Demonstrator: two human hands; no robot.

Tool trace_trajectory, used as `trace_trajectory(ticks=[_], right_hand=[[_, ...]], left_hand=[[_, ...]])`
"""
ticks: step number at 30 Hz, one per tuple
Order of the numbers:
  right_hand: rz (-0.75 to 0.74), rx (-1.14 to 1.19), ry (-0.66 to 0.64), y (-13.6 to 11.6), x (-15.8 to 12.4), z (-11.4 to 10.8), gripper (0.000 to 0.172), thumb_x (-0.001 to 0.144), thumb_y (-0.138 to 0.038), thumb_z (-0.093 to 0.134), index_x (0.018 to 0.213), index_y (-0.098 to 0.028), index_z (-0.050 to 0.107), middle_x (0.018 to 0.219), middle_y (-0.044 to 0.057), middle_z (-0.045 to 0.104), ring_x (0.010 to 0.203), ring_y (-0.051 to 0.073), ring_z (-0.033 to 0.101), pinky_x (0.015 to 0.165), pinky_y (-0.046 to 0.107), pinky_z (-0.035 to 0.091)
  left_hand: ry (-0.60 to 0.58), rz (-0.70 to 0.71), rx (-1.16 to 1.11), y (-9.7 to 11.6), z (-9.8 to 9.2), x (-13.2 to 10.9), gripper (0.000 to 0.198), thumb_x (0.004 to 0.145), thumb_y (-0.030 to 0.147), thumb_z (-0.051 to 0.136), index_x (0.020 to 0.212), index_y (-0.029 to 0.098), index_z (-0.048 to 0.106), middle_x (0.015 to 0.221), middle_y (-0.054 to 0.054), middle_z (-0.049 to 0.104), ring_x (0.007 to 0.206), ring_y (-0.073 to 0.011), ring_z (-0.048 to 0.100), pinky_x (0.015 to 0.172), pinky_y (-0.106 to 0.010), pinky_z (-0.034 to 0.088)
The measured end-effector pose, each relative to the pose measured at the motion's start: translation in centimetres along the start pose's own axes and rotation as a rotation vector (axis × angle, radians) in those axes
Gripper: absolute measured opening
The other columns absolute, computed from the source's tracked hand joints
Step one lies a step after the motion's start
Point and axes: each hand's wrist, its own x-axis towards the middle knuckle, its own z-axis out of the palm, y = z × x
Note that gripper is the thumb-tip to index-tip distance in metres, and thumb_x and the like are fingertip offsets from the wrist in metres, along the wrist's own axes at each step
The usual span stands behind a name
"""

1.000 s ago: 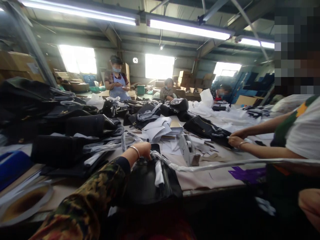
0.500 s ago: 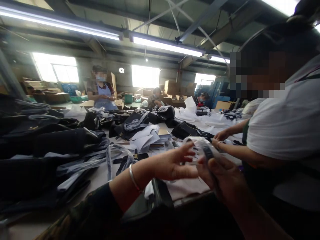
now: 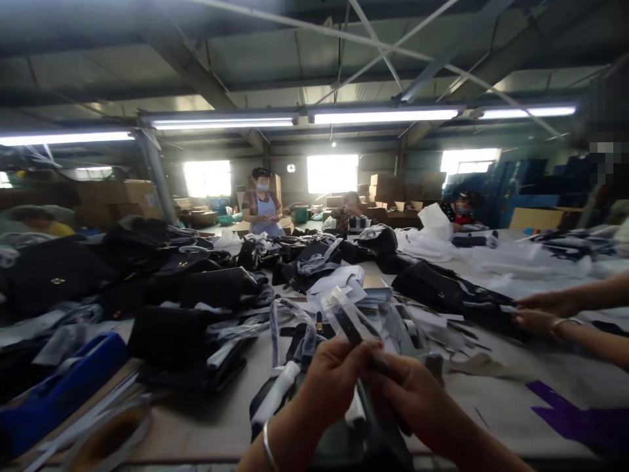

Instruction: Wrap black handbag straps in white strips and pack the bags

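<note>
Left hand [image 3: 331, 377] pinches a plastic-wrapped black strap [image 3: 348, 319]; right hand [image 3: 417, 393], just beside, grasps it too. A black handbag [image 3: 339, 451] lies below both hands. Step, as judged: handling the strap's wrapping. Next move calls for a steady two-handed grip.

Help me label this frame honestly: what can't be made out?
All in the head view:
Black strap: partly covered by the left hand and right hand.
Black bag below: partly behind both hands, cut off by the bottom edge.
Pale roll: cut off by the bottom edge.
Wall clock: too small to read.
Co-worker's arms: cut off by the right edge.
</note>
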Motion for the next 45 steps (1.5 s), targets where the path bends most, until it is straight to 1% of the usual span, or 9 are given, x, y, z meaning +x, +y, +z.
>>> trace_trajectory(ticks=[3, 11, 15, 18, 22, 26, 33, 40, 45], right_hand=[[0.032, -0.008, -0.044, 0.3, 0.3, 0.8, 0.047, 0.092, -0.057, 0.057, 0.066, -0.017, 0.053, 0.052, -0.002, 0.053, 0.048, 0.01, 0.044, 0.049, 0.023, 0.033], [0.023, -0.065, -0.077, -0.2, 2.3, 1.8, 0.039, 0.095, -0.047, 0.053, 0.068, -0.018, 0.057, 0.055, 0.0, 0.058, 0.049, 0.012, 0.05, 0.05, 0.024, 0.038], [-0.147, -0.246, 0.161, -0.1, 2.6, 1.1, 0.031, 0.092, -0.046, 0.058, 0.088, -0.018, 0.07, 0.084, 0.006, 0.07, 0.076, 0.018, 0.062, 0.071, 0.029, 0.047], [-0.09, -0.161, 0.344, -0.4, 2.1, 1.2, 0.044, 0.09, -0.058, 0.06, 0.09, -0.016, 0.07, 0.075, 0.005, 0.066, 0.067, 0.016, 0.057, 0.063, 0.027, 0.043], [0.196, 0.35, 0.023, -0.7, 1.8, 3.0, 0.064, 0.088, -0.076, 0.046, 0.075, -0.015, 0.063, 0.047, -0.004, 0.046, 0.04, 0.008, 0.03, 0.043, 0.024, 0.021], [0.212, 0.48, 0.024, -0.8, 2.3, 4.1, 0.056, 0.084, -0.071, 0.058, 0.064, -0.019, 0.05, 0.046, -0.006, 0.04, 0.04, 0.006, 0.027, 0.042, 0.023, 0.017], [-0.019, -0.283, 0.12, -0.5, 2.6, 2.6, 0.044, 0.098, -0.046, 0.045, 0.065, -0.018, 0.055, 0.057, 0.001, 0.057, 0.053, 0.013, 0.051, 0.054, 0.025, 0.036], [-0.4, -0.973, -0.054, 0.2, 2.9, 1.9, 0.007, 0.083, -0.012, 0.06, 0.08, -0.017, 0.063, 0.072, 0.005, 0.068, 0.062, 0.018, 0.061, 0.058, 0.03, 0.031], [-0.746, -1.18, 0.008, 0.4, 2.8, 1.9, 0.016, 0.086, -0.01, 0.058, 0.072, -0.018, 0.057, 0.065, 0.003, 0.062, 0.055, 0.016, 0.05, 0.058, 0.033, 0.027]], left_hand=[[0.161, 0.065, 0.071, 0.3, -1.7, -0.3, 0.043, 0.086, 0.055, 0.069, 0.089, 0.013, 0.079, 0.082, -0.007, 0.072, 0.077, -0.0164, 0.061, 0.075, -0.026, 0.048], [0.185, -0.071, -0.017, -1.3, -3.4, -1.5, 0.038, 0.079, 0.05, 0.077, 0.083, 0.012, 0.077, 0.052, 0.002, 0.054, 0.047, -0.0057, 0.038, 0.046, -0.019, 0.03], [0.357, -0.022, 0.016, -1.0, -4.3, -1.7, 0.034, 0.079, 0.045, 0.078, 0.087, 0.012, 0.078, 0.061, -0.005, 0.068, 0.051, -0.0106, 0.055, 0.049, -0.02, 0.043], [0.455, 0.135, 0.104, -1.2, -4.5, -2.2, 0.025, 0.085, 0.037, 0.073, 0.095, 0.014, 0.079, 0.078, -0.009, 0.077, 0.064, -0.0175, 0.069, 0.058, -0.025, 0.055], [0.329, 0.531, 0.255, -2.4, -3.7, -3.0, 0.016, 0.088, 0.016, 0.069, 0.1, 0.021, 0.079, 0.097, -0.008, 0.078, 0.085, -0.0216, 0.075, 0.081, -0.033, 0.061], [0.156, 0.709, 0.437, -2.9, -3.5, -3.8, 0.031, 0.089, 0.005, 0.062, 0.11, 0.024, 0.075, 0.111, -0.009, 0.075, 0.102, -0.0234, 0.072, 0.09, -0.035, 0.059], [0.172, 0.48, 0.619, -1.9, -4.6, -5.0, 0.017, 0.093, 0.019, 0.059, 0.085, 0.019, 0.075, 0.061, 0.0, 0.066, 0.051, -0.0114, 0.059, 0.053, -0.02, 0.047], [0.083, 0.234, 0.56, -0.5, -4.5, -4.2, 0.022, 0.093, 0.025, 0.06, 0.079, 0.02, 0.076, 0.065, -0.004, 0.069, 0.057, -0.0146, 0.062, 0.06, -0.023, 0.048], [0.085, -0.035, 0.296, -0.7, -4.3, -3.8, 0.025, 0.093, 0.04, 0.06, 0.09, 0.017, 0.068, 0.069, -0.004, 0.07, 0.053, -0.0128, 0.06, 0.055, -0.022, 0.048]])
